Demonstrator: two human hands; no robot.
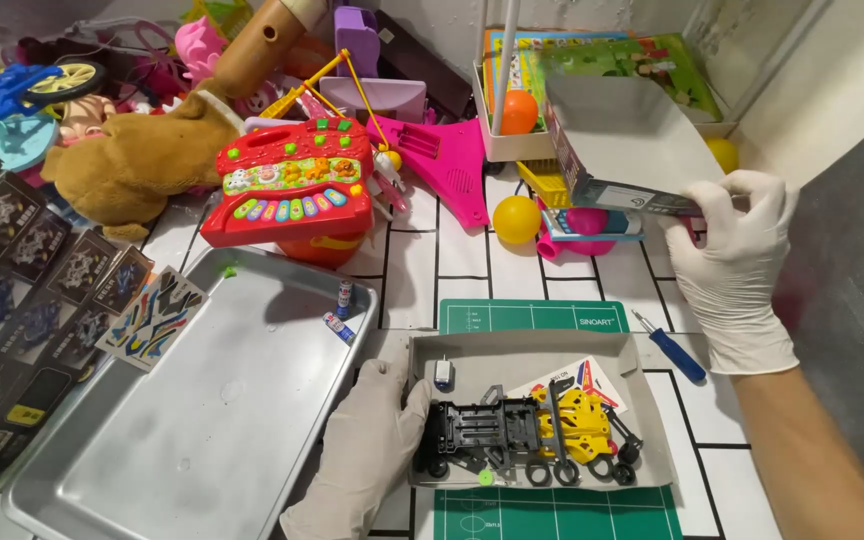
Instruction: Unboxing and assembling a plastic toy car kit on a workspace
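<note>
Left hand (367, 440): gloved, fingers spread flat against the left wall of the cardboard tray (652, 400) of black and yellow kit parts (532, 430), on the counter (412, 260). Right hand (727, 255): gloved, pinching the box lid (632, 140), raised above.

Both hands wear white gloves: the left hand (367, 440) and the right hand (737, 255). The cardboard tray (652, 450) is grey, and in it lie black plastic frames (482, 430), yellow plastic parts (577, 420) and a sticker sheet (582, 378) in white, red, blue and yellow. The box lid (632, 140) is grey inside with a dark printed edge. The cutting mat (532, 316) is green with pale lines. The screwdriver (672, 350) has a blue handle. The metal tray (202, 400) is silver. The tabletop (412, 260) is white tile with dark grout lines. The toy keyboard (292, 185) is red with many-coloured keys, the toy guitar (452, 160) pink, the plush toy (142, 160) brown, the ball (517, 218) yellow.
</note>
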